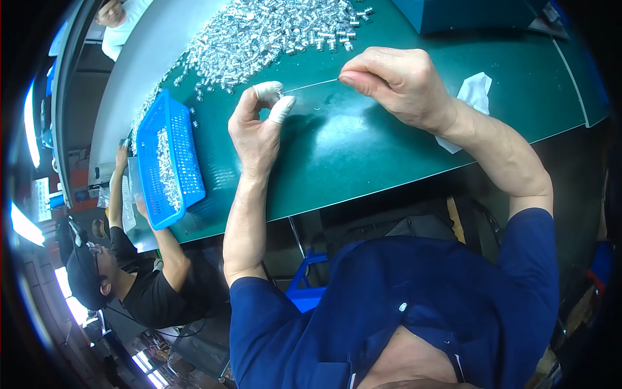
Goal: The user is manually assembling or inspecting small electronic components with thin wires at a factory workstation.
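Thin, straight, pale rod [311,85]: one item, stretched between both hands, above the counter.

Left hand [256,139]: white covers on thumb and forefinger [281,110]; these two pinched about the rod's left end. Whether a small part is held there too is too small to tell.

Right hand [408,84]: bare, thumb and forefinger clamped on the rod's other end; hands well apart.

Counter [363,172]: smooth, green.

Heap of small, shiny, silver-coloured cylindrical metal parts [259,39]: spread over the counter's far side, beyond the left hand.

Blue perforated plastic basket [188,152]: left of the left forearm, tilted in view, containing small pale pieces [166,172].

Crumpled white cloth or paper [476,92]: on the counter, partly hidden by the right forearm.

Dark teal box-like object [476,16]: far right.

Co-worker in black cap and black shirt [152,295]: at left, arms reaching toward the counter beyond the basket.
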Available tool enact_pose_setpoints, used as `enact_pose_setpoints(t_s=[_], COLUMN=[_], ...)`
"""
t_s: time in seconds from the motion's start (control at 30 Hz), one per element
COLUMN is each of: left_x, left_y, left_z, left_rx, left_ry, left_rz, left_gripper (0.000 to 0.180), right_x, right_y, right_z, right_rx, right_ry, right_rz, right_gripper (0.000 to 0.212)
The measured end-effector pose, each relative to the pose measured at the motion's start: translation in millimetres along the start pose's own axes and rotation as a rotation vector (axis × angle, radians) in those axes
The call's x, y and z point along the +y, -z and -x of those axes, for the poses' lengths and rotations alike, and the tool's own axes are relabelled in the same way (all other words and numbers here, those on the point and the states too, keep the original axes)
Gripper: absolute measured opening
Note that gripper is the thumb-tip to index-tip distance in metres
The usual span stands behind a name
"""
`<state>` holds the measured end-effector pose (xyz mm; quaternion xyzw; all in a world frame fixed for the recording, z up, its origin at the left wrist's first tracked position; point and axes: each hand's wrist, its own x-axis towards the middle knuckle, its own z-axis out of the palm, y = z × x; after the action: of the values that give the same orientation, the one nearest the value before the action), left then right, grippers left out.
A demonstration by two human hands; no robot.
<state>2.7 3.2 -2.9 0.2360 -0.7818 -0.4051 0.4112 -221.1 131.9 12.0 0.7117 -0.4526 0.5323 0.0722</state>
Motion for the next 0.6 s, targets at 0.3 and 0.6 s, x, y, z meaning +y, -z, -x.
enact_pose_setpoints(t_s=[0.3, 0.6], left_x=[0.5, 0.5], left_y=[0.2, 3.2], left_z=[-1.5, -2.5], left_rx=[-0.069, -0.135], left_ry=[0.123, 0.292], left_rz=[0.206, 0.31], left_gripper=[0.025, 0.024], right_x=[-7.6, -3.4], right_y=[-0.2, -5.4], right_z=[-0.1, 3.7], right_rx=[-0.018, -0.044], right_ry=[0.104, -0.096], right_rz=[0.114, -0.098], right_gripper=[0.008, 0.008])
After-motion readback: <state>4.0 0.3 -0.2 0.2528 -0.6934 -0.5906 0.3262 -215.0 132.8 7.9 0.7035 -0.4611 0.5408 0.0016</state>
